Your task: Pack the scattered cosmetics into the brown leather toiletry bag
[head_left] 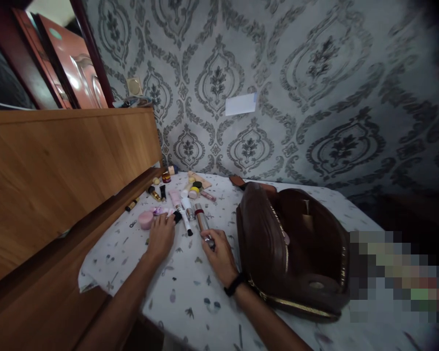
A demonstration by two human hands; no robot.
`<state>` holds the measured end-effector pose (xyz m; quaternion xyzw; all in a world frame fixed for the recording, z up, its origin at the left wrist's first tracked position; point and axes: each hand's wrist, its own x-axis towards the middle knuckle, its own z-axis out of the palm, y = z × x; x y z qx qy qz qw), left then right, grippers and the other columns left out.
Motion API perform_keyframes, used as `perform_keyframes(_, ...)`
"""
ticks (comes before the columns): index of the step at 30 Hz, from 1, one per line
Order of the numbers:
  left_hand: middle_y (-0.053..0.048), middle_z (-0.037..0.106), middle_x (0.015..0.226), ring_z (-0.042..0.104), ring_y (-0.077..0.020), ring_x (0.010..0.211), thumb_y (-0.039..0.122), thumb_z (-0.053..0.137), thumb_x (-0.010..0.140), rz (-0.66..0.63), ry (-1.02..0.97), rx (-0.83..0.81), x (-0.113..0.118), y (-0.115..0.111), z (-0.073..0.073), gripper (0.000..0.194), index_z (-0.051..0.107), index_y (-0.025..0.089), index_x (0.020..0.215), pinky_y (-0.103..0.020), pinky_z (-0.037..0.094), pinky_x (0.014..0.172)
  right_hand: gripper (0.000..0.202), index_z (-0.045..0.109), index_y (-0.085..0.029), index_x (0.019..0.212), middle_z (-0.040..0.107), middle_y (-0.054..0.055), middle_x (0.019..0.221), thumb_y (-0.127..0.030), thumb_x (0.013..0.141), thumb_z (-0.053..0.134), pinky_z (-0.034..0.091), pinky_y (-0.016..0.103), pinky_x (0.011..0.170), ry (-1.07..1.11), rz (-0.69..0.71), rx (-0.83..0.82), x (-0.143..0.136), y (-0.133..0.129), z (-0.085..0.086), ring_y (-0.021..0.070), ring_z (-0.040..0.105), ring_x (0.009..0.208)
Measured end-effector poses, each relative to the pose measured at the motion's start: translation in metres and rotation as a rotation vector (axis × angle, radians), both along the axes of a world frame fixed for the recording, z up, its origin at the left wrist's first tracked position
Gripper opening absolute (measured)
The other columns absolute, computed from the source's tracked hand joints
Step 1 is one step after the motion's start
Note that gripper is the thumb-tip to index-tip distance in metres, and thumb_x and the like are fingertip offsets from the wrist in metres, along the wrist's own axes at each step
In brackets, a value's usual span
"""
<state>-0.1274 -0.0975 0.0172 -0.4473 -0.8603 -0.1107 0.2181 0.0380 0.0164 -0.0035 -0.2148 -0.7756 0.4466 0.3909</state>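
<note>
My right hand (219, 253) is closed around the lower end of a silver cylindrical bottle (202, 219) with a dark red band. A black band circles that wrist. My left hand (161, 237) lies on the cloth with its fingers stretched over small pink and white items. Beside its fingertips is a small black item (176, 216), and to its left sits a round pink jar (145, 220). Between my hands are a white brush (186, 223) with dark bristles, a white tube (186, 204) and a pink tube (174, 197). What lies under my left fingers is partly hidden.
A brown leather bag (259, 243) stands unzipped on the right of the patterned white cloth (190, 282). Several small cosmetics, including a yellow-lidded jar (194, 192) and a small dark bottle (131, 204), lie toward the back. A wooden panel (73, 170) borders the left; patterned wallpaper rises behind.
</note>
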Motion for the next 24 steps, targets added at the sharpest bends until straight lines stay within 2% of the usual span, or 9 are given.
perform_keyframes(6, -0.013, 0.062, 0.116, 0.056, -0.0275, 0.11, 0.014, 0.038, 0.096, 0.132, -0.049, -0.162, -0.006, -0.01, 0.008, 0.036, 0.052, 0.018, 0.128, -0.04, 0.044, 0.089, 0.019, 0.066, -0.02, 0.087, 0.061, 0.007, 0.087, -0.031, 0.08, 0.053, 0.047, 0.031, 0.068, 0.029, -0.054, -0.038, 0.0, 0.003, 0.002, 0.021, 0.057, 0.078)
perform_keyframes(10, -0.016, 0.061, 0.117, 0.055, -0.0298, 0.109, 0.01, 0.035, 0.094, 0.249, 0.001, -0.163, -0.003, -0.013, 0.017, 0.036, 0.057, 0.017, 0.123, -0.045, 0.043, 0.089, 0.022, 0.064, -0.02, 0.088, 0.062, 0.007, 0.088, -0.038, 0.083, 0.051, 0.046, 0.03, 0.068, 0.047, -0.065, -0.101, 0.0, 0.005, 0.0, 0.0211, 0.058, 0.08)
perform_keyframes(12, -0.018, 0.06, 0.118, 0.054, -0.0314, 0.109, 0.008, 0.035, 0.093, 0.256, 0.033, -0.15, -0.001, -0.012, 0.02, 0.038, 0.059, 0.016, 0.121, -0.047, 0.043, 0.09, 0.023, 0.063, -0.021, 0.088, 0.062, 0.006, 0.086, -0.04, 0.083, 0.051, 0.045, 0.03, 0.067, 0.043, -0.067, -0.114, 0.0, 0.006, -0.001, 0.0206, 0.058, 0.078)
perform_keyframes(14, -0.019, 0.059, 0.121, 0.052, -0.0326, 0.113, 0.009, 0.038, 0.092, 0.167, 0.052, -0.122, 0.004, -0.008, 0.019, 0.036, 0.06, 0.015, 0.121, -0.049, 0.043, 0.092, 0.023, 0.063, -0.021, 0.088, 0.062, 0.005, 0.085, -0.04, 0.082, 0.052, 0.045, 0.029, 0.066, 0.046, -0.071, -0.115, 0.0, 0.006, -0.001, 0.0202, 0.058, 0.077)
perform_keyframes(19, -0.011, 0.056, 0.131, 0.044, -0.029, 0.127, 0.026, 0.053, 0.094, -0.374, 0.032, -0.152, 0.02, 0.009, 0.009, 0.028, 0.06, 0.024, 0.12, -0.045, 0.041, 0.101, 0.024, 0.064, -0.021, 0.089, 0.064, 0.006, 0.089, -0.042, 0.083, 0.053, 0.046, 0.029, 0.068, 0.067, -0.061, -0.119, 0.0, 0.005, -0.001, 0.0204, 0.059, 0.081)
perform_keyframes(21, -0.009, 0.058, 0.129, 0.043, -0.0287, 0.128, 0.029, 0.053, 0.094, -0.421, 0.04, -0.164, 0.022, 0.013, 0.004, 0.022, 0.062, 0.024, 0.114, -0.046, 0.04, 0.102, 0.025, 0.064, -0.021, 0.088, 0.064, 0.006, 0.089, -0.042, 0.083, 0.053, 0.046, 0.029, 0.067, 0.071, -0.056, -0.124, 0.0, 0.005, -0.001, 0.0204, 0.059, 0.08)
perform_keyframes(24, -0.009, 0.062, 0.12, 0.046, -0.0284, 0.123, 0.023, 0.051, 0.094, -0.321, 0.061, -0.118, 0.021, 0.013, 0.0, 0.014, 0.063, 0.02, 0.1, -0.047, 0.039, 0.102, 0.023, 0.064, -0.021, 0.087, 0.065, 0.005, 0.087, -0.04, 0.082, 0.054, 0.045, 0.029, 0.066, 0.074, -0.032, -0.133, 0.0, 0.004, 0.002, 0.0194, 0.058, 0.076)
